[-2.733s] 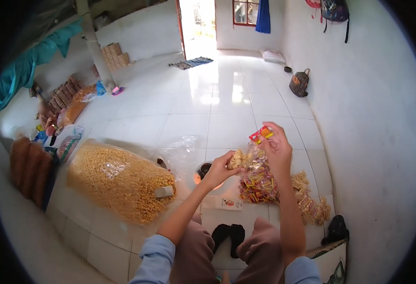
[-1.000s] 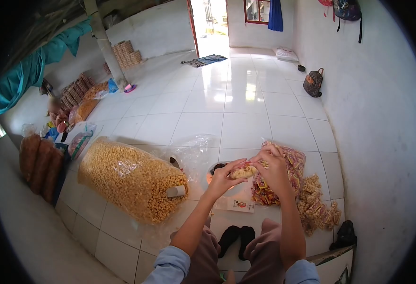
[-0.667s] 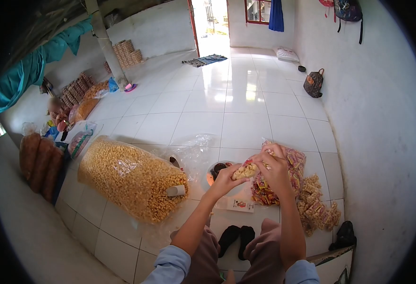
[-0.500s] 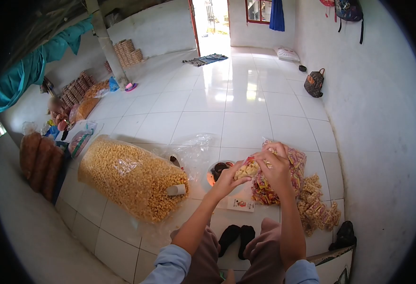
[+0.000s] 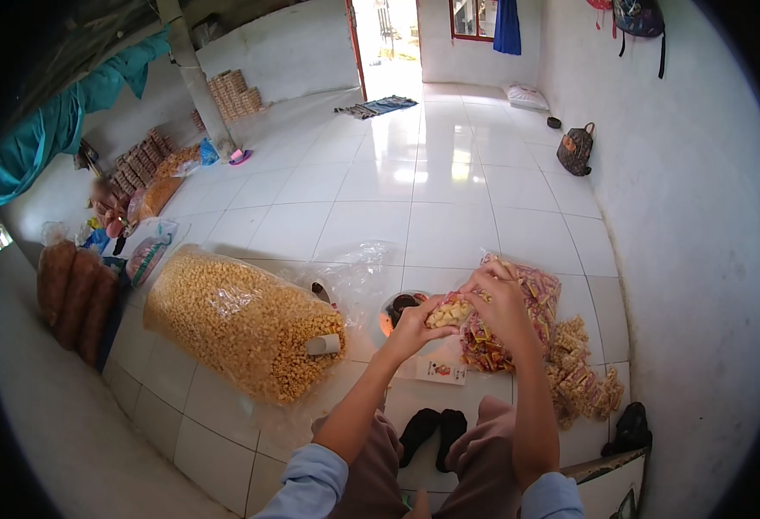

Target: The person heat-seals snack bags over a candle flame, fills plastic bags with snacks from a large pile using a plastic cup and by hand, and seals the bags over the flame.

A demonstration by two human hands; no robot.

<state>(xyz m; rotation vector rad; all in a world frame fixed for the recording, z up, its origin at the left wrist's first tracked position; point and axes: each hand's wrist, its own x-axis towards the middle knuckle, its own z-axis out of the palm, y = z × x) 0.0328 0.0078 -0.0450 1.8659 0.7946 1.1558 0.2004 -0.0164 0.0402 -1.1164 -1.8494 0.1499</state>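
Between my two hands is a small clear bag of pale yellow puffed snacks (image 5: 449, 314). My left hand (image 5: 406, 336) is wrapped round its lower left end. The fingers of my right hand (image 5: 503, 307) are closed at the upper right end of the bag; the grip there is partly hidden. Just behind my right hand lies a big clear sack of small red and yellow packets (image 5: 533, 287). To the left, a large plastic sack of golden puffed snacks (image 5: 224, 316) lies on its side, with a white scoop (image 5: 323, 345) at its mouth.
Filled snack bags (image 5: 581, 376) are heaped at the right. A dark round object (image 5: 403, 303) and a white printed card (image 5: 440, 370) lie before me. Tall brown-filled bags (image 5: 73, 290) stand at left. Another person (image 5: 108, 206) sits farther back, near stacked packs (image 5: 142, 160).
The small snack bag has turned slightly between my hands, and a red patch near its top no longer shows. Both hands stay in nearly the same place.
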